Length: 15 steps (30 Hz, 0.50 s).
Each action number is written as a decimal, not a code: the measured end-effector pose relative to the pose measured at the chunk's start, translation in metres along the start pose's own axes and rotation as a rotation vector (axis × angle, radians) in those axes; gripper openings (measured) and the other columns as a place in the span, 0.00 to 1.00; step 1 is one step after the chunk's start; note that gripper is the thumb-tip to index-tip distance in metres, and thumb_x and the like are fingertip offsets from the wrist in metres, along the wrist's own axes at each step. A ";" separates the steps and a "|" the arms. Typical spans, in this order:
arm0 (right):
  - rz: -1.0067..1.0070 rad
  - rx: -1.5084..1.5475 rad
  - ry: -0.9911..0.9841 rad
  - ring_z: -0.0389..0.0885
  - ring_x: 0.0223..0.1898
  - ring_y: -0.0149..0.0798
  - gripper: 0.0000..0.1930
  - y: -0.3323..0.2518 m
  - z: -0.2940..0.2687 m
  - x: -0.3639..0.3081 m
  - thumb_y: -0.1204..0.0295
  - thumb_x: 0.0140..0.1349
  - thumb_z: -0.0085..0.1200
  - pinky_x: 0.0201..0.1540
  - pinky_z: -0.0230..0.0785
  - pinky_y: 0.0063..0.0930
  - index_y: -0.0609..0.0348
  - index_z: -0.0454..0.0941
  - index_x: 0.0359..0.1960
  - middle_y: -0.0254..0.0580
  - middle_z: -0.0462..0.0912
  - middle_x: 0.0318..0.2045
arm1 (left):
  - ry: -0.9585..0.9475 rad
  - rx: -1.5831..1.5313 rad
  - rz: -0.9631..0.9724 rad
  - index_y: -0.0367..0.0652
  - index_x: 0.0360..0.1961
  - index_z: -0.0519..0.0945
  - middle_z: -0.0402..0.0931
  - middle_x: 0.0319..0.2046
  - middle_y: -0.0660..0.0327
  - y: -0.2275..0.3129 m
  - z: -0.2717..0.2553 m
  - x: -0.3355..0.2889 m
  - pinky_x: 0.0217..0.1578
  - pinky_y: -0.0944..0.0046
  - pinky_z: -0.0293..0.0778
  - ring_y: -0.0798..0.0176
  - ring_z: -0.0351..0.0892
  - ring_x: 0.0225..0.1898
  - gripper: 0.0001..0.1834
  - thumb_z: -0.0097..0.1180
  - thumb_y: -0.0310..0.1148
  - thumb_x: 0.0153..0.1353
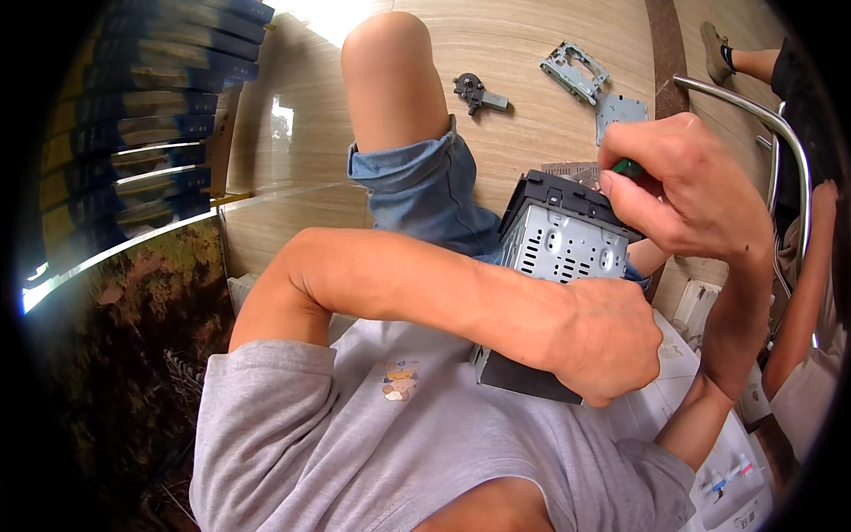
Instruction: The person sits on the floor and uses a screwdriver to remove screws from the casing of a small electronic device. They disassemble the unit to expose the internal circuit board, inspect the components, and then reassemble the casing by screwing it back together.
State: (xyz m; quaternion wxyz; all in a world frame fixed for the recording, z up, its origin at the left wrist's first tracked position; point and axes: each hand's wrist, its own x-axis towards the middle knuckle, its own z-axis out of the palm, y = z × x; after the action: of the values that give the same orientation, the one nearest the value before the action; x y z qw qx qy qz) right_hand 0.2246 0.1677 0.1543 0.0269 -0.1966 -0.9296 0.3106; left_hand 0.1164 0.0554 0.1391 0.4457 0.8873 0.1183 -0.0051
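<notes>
I have the metal box resting against my lap, tilted, with its black plastic front edge turned up and away from me. It is a perforated sheet-metal case with slots and holes in its side; I cannot see what is inside it from here. My left hand reaches across my body and is clamped around the near lower end of the box, fingers curled under it. My right hand sits at the top black edge, fingers closed tight on a small green-handled tool, its tip hidden behind my fingers where it meets the box.

On the floor beyond my knee lie loose parts, well apart from the box: a small dark bracket piece, a grey metal frame and a flat metal plate just beside it. A stack of dark flat boxes stands to my left. Another person's arm shows at the right near a chrome rail.
</notes>
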 end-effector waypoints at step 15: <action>0.298 0.420 1.084 0.75 0.27 0.29 0.13 0.055 0.014 -0.077 0.69 0.72 0.56 0.29 0.67 0.21 0.71 0.81 0.47 0.39 0.80 0.28 | 0.060 -0.079 0.055 0.43 0.29 0.89 0.86 0.29 0.54 0.001 0.021 -0.003 0.34 0.51 0.82 0.48 0.87 0.34 0.11 0.60 0.36 0.50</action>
State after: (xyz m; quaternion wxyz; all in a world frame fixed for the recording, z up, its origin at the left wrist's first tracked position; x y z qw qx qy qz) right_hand 0.3118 0.1703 0.1160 0.4917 -0.4455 -0.6646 0.3434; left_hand 0.1158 0.0377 0.1278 0.4765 0.8717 0.1073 0.0385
